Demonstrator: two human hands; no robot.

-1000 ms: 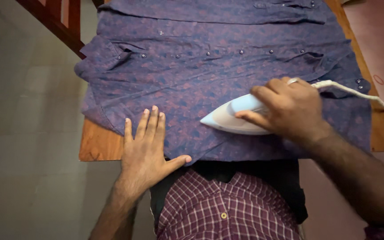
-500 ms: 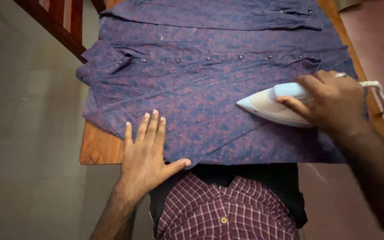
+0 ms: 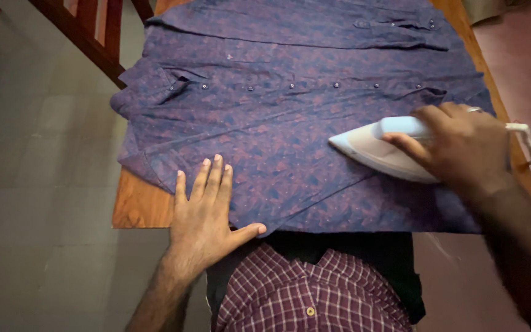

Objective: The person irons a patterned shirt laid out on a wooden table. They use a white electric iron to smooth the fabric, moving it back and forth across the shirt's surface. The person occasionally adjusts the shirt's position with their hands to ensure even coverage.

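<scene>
**Iron on the shirt, one hand pressing the hem flat**

A dark blue shirt [image 3: 278, 123] with a reddish pattern lies spread, front up, over a wooden table [image 3: 139, 206]; its row of small buttons runs across the upper half, and the collar end points to the left. The person's right hand [image 3: 462, 150] is closed around the handle of a white and pale blue iron [image 3: 373, 144], fingers wrapped over the top, a ring on one of them. The iron sits soleplate down on the right part of the shirt, its tip pointing left toward the middle of the cloth. A white cord [image 3: 527, 138] comes off its back end, past the table's right edge.

The left hand [image 3: 204, 212] lies flat and open, palm down, on the near left edge of the shirt, fingers together and pointing away, thumb spread along the hem. It grips nothing. The two hands are well apart. Below the table edge shows the person's checked shirt [image 3: 314, 295].
</scene>
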